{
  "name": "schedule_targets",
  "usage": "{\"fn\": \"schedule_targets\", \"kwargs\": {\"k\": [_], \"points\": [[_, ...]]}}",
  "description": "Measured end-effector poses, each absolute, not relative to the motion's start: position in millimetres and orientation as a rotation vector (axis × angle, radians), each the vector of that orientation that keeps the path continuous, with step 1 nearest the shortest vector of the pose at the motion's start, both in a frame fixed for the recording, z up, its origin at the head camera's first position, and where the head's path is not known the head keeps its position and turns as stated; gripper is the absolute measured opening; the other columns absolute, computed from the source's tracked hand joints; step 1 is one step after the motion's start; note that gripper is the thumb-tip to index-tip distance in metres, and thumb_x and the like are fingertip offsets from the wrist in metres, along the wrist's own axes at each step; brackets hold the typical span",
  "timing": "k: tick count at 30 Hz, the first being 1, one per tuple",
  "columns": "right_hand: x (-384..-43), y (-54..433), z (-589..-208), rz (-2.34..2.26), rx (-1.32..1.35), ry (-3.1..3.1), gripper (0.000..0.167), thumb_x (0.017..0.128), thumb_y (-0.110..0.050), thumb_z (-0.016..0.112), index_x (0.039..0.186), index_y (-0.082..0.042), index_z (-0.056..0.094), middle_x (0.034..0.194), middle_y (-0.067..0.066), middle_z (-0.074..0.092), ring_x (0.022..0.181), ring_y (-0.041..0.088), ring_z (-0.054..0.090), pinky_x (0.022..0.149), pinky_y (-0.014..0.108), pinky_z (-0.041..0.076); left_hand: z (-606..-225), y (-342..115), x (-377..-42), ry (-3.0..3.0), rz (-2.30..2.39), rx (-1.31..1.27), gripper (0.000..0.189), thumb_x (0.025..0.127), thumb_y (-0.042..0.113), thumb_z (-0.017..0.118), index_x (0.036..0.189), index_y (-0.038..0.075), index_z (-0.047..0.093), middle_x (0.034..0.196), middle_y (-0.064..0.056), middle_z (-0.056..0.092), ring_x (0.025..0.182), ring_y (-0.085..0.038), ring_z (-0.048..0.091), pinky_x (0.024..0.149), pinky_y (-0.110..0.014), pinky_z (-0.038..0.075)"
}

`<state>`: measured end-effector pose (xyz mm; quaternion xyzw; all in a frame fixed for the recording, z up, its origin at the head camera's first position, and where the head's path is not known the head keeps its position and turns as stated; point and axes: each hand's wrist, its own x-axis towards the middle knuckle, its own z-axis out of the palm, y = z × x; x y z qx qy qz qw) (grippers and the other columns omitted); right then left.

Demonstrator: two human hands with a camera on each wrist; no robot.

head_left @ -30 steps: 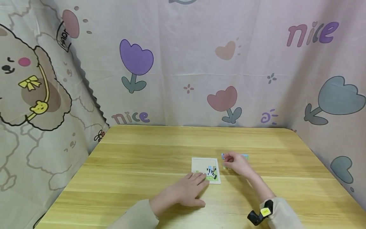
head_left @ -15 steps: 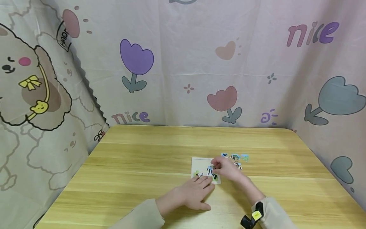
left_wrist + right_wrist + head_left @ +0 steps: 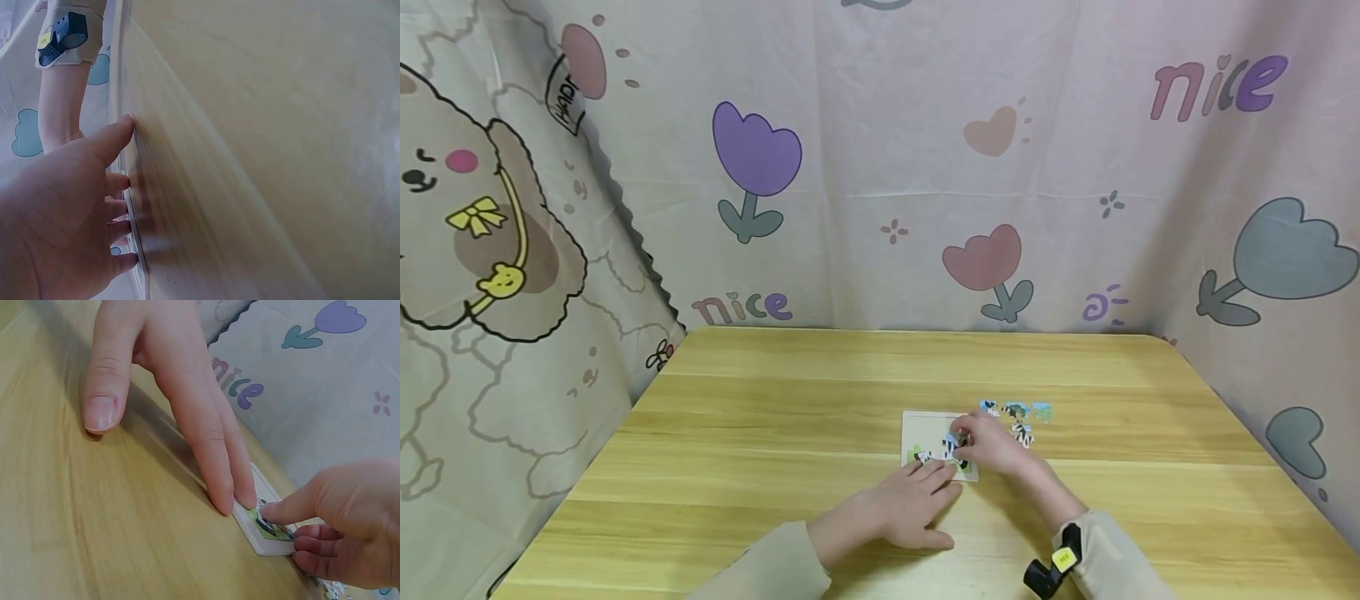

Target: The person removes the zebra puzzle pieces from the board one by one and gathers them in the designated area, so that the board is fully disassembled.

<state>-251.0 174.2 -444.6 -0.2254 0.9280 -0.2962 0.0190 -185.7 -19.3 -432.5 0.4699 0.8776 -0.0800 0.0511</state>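
A small square puzzle tray (image 3: 919, 429) with a white rim lies on the wooden table, zebra-patterned pieces (image 3: 924, 457) fitted along its near side. My left hand (image 3: 904, 508) lies flat with spread fingers, fingertips pressing on the tray's near edge. From the right, my right hand (image 3: 992, 443) reaches over the tray, thumb and fingers pinching a small puzzle piece (image 3: 953, 439) low over its right part. In the right wrist view the right thumb presses down beside the left fingertips, and the piece is mostly hidden by the fingers.
Several loose puzzle pieces (image 3: 1017, 410) lie just right of and behind the tray, one zebra-striped piece (image 3: 1023, 434) nearer my right hand. A patterned curtain (image 3: 865, 167) hangs behind the table (image 3: 775, 400) and on both sides.
My right hand has moved left from the loose pieces to the tray with a puzzle piece, then stayed there. My left hand has shifted slightly right along the tray's near edge.
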Motion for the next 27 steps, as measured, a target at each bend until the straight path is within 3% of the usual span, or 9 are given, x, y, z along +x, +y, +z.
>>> {"fn": "schedule_targets", "kwargs": {"k": [8,14,21,27], "points": [[-251.5,173.8,-444.7,-0.913,-0.659,2.857,0.024,0.074,-0.006,0.073,0.096,-0.009,0.063,0.091,0.004,0.051,0.083,0.018,0.051,0.072,0.036,0.047,-434.8,-18.6,-187.6,2.679,-0.255,1.438,0.071,0.09,0.063,0.035,0.144,0.017,0.033,0.151,-0.005,0.026,0.137,-0.021,0.023,0.108,-0.039,0.027],[-251.7,172.9,-443.7,-0.937,-0.642,2.862,0.026,0.074,-0.005,0.073,0.098,-0.007,0.063,0.09,0.003,0.05,0.081,0.016,0.05,0.07,0.034,0.046,-433.1,-18.1,-187.3,2.675,-0.273,1.44,0.071,0.09,0.063,0.035,0.144,0.018,0.034,0.15,-0.004,0.026,0.137,-0.02,0.023,0.108,-0.038,0.027],[-253.3,174.0,-444.4,-1.036,-0.693,2.871,0.01,0.081,-0.002,0.065,0.087,-0.009,0.062,0.077,-0.002,0.05,0.072,0.013,0.047,0.063,0.028,0.043,-431.8,-17.9,-188.4,2.664,-0.26,1.449,0.07,0.09,0.063,0.036,0.144,0.017,0.034,0.151,-0.005,0.026,0.137,-0.021,0.022,0.109,-0.039,0.026],[-253.1,179.8,-445.2,-1.145,-0.728,2.87,0.007,0.084,-0.002,0.063,0.088,-0.007,0.062,0.073,-0.005,0.053,0.068,0.01,0.049,0.061,0.025,0.045,-431.8,-18.2,-188.8,2.653,-0.245,1.445,0.07,0.09,0.062,0.037,0.144,0.017,0.034,0.15,-0.005,0.026,0.137,-0.021,0.023,0.109,-0.039,0.026]]}}
